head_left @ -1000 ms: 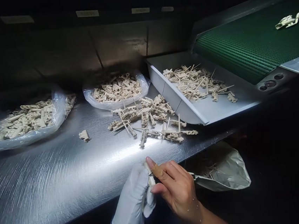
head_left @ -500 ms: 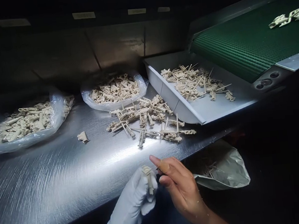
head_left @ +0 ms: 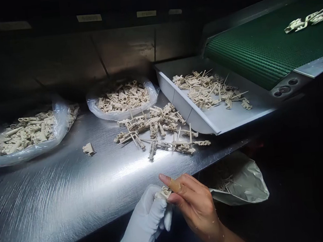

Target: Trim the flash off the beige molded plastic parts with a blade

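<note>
A steel table (head_left: 56, 192) stretches ahead of the hands, bearing a scattered heap of loose beige plastic parts (head_left: 153, 127), with clear plastic bags of parts (head_left: 61, 123) beyond it. Ahead and to the right, a grey tray of parts (head_left: 173, 100) is set below a green conveyor belt (head_left: 257, 51), and a grey bag (head_left: 242, 189) lies just right of the right hand (head_left: 195, 205). A small branched plastic part (head_left: 163, 193) is clasped in the white-gloved left hand (head_left: 141, 222). It is met by the taped fingers (head_left: 181, 183) of the right hand, though whether it is gripped by them cannot be told. Compared with the earlier frame, the part is tilted over rather than upright, and less of it is seen.
</note>
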The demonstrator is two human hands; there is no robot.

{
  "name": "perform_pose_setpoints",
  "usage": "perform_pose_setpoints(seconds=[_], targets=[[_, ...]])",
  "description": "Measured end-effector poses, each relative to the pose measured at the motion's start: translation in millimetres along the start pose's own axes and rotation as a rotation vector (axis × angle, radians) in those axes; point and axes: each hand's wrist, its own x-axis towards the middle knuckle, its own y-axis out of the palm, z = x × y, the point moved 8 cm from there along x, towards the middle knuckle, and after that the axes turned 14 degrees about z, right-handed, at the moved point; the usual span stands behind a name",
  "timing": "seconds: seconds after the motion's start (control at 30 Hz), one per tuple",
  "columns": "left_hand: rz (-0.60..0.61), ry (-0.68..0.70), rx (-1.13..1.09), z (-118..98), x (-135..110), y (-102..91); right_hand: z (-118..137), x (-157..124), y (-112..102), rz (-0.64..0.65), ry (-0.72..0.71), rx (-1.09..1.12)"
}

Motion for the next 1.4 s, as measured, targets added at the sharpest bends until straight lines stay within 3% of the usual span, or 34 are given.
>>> perform_pose_setpoints(seconds=[0.17, 0.37, 0.53, 0.87, 1.13, 1.3, 1.4], targets=[[-0.162, 0.081, 0.131, -2, -7, -10.1, 3, 0, 2, 0.012, -0.028, -0.085], [-0.232, 0.14, 0.129, 0, -11, -12.8, 7, -3, 2, -0.015, -0.083, -0.296], [-0.283, 0.15, 0.267, -1, -13, -18.9, 9, -3, 1, 0.024, -0.105, -0.293], [-0.236, 0.326, 0.619, -21, -20, -16.1, 19, 5, -1, 0.037, -0.145, -0.454], [-0.19, 0.282, 0.525, -20, -17, -12.0, 7, 4, 3, 0.065, -0.119, -0.228], [-0.199, 0.285, 0.474, -20, -18, -12.0, 4, 3, 6, 0.065, -0.104, -0.232], [-0.143, 0.186, 0.248, -13, -11, -12.7, 5, 2, 6, 0.072, -0.115, -0.219]])
